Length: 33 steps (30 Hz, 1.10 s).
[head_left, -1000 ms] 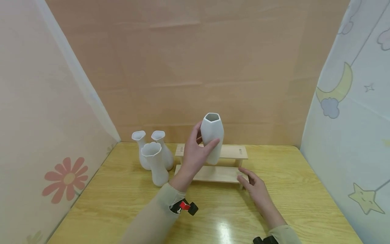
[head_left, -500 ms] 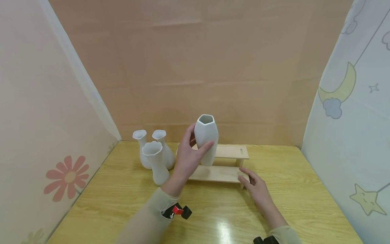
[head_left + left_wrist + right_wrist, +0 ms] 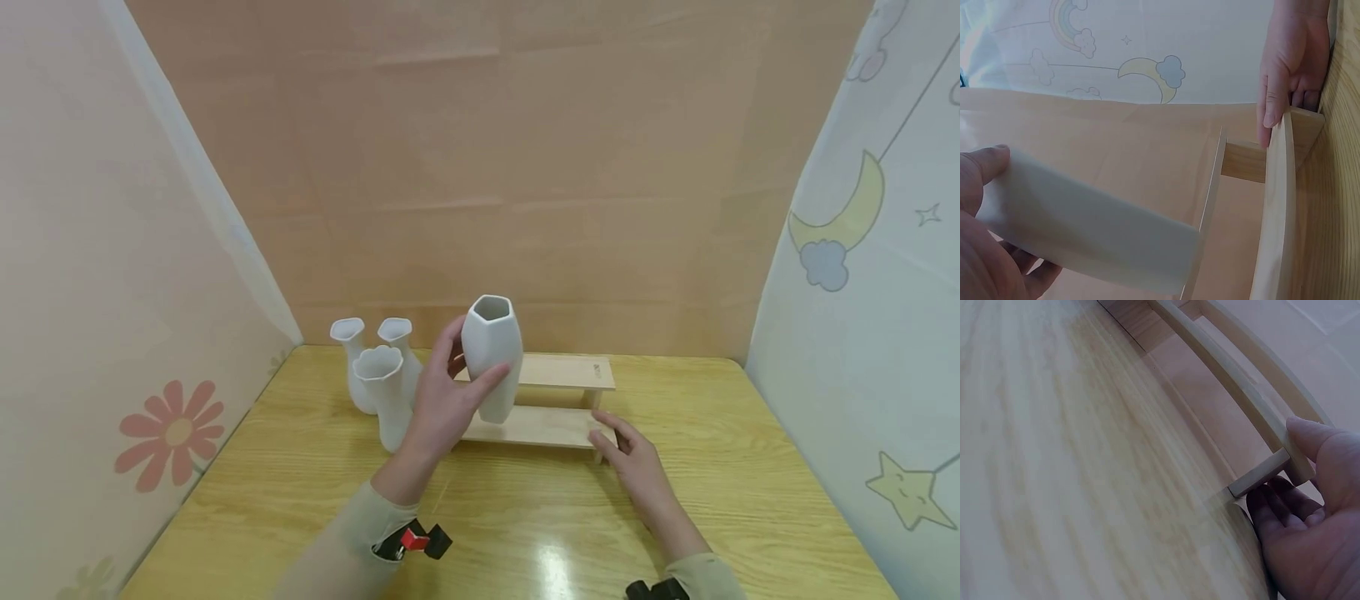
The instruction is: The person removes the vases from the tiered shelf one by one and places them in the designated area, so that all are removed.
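My left hand [image 3: 442,404] grips a white faceted vase [image 3: 492,354] around its side, thumb across the front and fingers behind. Held upright with a slight tilt, the vase has its five-sided mouth upward and its base over the lower step of a two-tier wooden stand [image 3: 540,427]. In the left wrist view the vase [image 3: 1091,219] slants toward the stand's boards. My right hand [image 3: 633,462] holds the right end of the lower step. The right wrist view shows its thumb on the board [image 3: 1288,447] and the curled fingers below, beside the short leg [image 3: 1260,473].
Three white vases stand close together left of the stand: a scalloped-rim one [image 3: 390,400] in front, two narrow-necked ones [image 3: 356,367] behind. The wood-grain table [image 3: 300,500] meets a tan backdrop [image 3: 525,167] and printed side walls [image 3: 847,333].
My left hand has carried the faceted vase leftward and lower, toward the stand's left half. My right hand keeps its hold on the stand's right end. The head view has shifted slightly.
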### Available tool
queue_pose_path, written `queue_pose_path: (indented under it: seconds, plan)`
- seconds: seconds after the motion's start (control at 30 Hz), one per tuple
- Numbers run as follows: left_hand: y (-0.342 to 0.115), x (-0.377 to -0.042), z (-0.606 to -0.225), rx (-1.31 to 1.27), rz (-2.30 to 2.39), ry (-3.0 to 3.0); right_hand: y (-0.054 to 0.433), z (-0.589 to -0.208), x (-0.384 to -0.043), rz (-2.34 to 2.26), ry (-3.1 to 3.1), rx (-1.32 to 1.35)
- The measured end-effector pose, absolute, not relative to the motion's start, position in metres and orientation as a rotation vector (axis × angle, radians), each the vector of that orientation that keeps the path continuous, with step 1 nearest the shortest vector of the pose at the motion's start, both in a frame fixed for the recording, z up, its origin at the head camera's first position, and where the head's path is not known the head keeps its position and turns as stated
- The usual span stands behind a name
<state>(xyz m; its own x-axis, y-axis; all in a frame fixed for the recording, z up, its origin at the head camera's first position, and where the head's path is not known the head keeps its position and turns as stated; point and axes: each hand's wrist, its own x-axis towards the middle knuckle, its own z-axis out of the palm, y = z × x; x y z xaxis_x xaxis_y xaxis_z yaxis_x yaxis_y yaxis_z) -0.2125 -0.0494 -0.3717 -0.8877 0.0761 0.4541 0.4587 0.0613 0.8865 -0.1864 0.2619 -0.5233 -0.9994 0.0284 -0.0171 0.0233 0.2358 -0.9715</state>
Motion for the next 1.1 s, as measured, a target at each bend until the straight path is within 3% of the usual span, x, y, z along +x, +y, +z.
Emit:
queue_pose_path:
  seconds: [0.83, 1.1]
  plan:
    - [-0.108, -0.174, -0.389, -0.472, -1.857, -2.137, 0.26, -0.524, -0.19, 1.95, -2.467, -0.03]
    - [-0.127, -0.162, -0.395, -0.342, -1.844, -2.253, 0.26, -0.525, -0.189, 1.949, -2.473, -0.046]
